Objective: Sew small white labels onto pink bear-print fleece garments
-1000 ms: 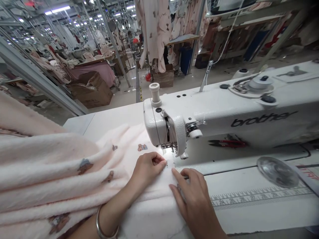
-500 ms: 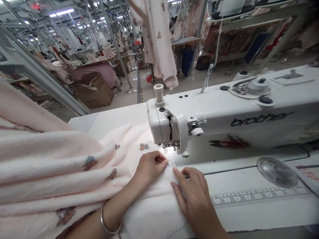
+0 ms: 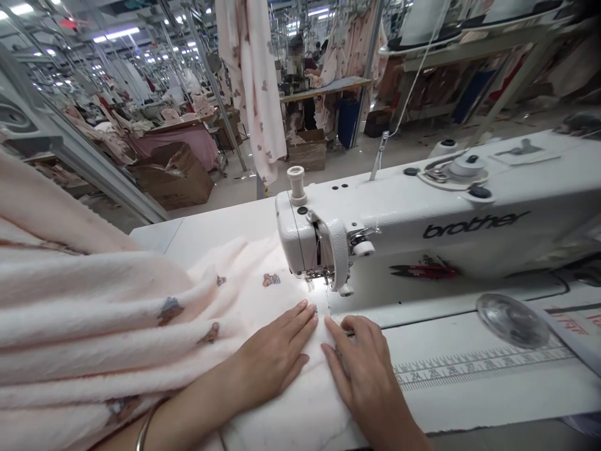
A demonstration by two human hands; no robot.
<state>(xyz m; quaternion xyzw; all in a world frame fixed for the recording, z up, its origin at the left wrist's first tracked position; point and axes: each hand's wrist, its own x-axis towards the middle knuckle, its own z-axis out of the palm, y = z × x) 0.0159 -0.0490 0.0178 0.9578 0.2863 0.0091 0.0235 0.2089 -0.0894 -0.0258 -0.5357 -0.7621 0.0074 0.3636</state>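
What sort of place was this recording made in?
This looks like a garment factory's sewing floor: an industrial Brother sewing machine, a printed pale pink garment hanging beyond it, and cardboard cartons among long rows of workstations piled with fabric.

This is a garment factory: a white industrial sewing machine (image 3: 413,232) fills the near workstation, and rows of similar stations stretch away under long ceiling lights (image 3: 116,34), among pale printed garments (image 3: 251,81) hanging from metal poles (image 3: 213,81) and cardboard boxes (image 3: 173,176).
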